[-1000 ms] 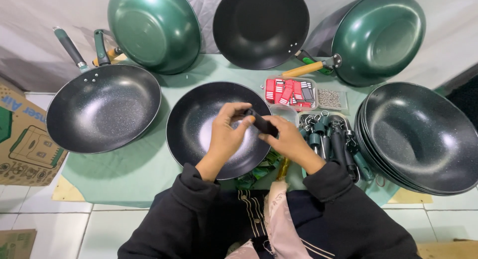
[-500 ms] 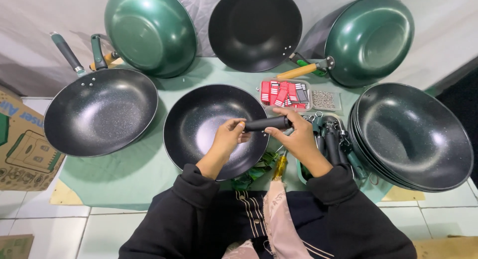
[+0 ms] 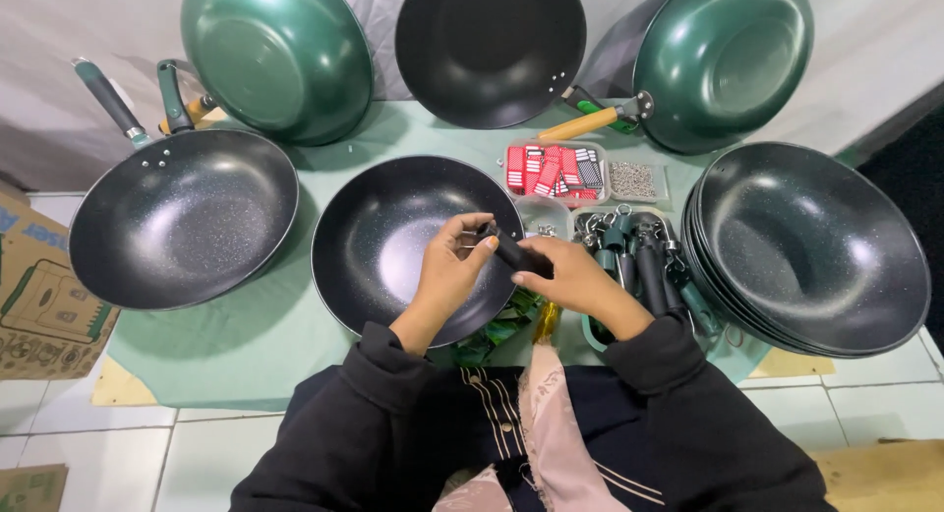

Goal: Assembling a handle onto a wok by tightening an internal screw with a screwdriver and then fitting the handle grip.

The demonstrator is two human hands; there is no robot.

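Observation:
A handleless black wok (image 3: 388, 239) lies in front of me on the green mat (image 3: 246, 345). Over its right rim my right hand (image 3: 580, 284) grips a dark pan handle (image 3: 513, 250), pointing up and left. My left hand (image 3: 450, 268) pinches the metal end of that handle with fingertips and thumb. Both hands hover above the wok's inner right side.
A finished wok with a green handle (image 3: 182, 229) sits at left. A stack of black woks (image 3: 811, 246) sits at right. Three woks (image 3: 275, 55) lean on the back wall. Small trays hold red packets (image 3: 551, 168), screws (image 3: 634, 180) and several handles (image 3: 639, 261). Cardboard box (image 3: 39, 296) at far left.
The handle turned from roughly level to slanting up-left, and my left hand shifted onto its metal tip. My right hand stayed around the grip.

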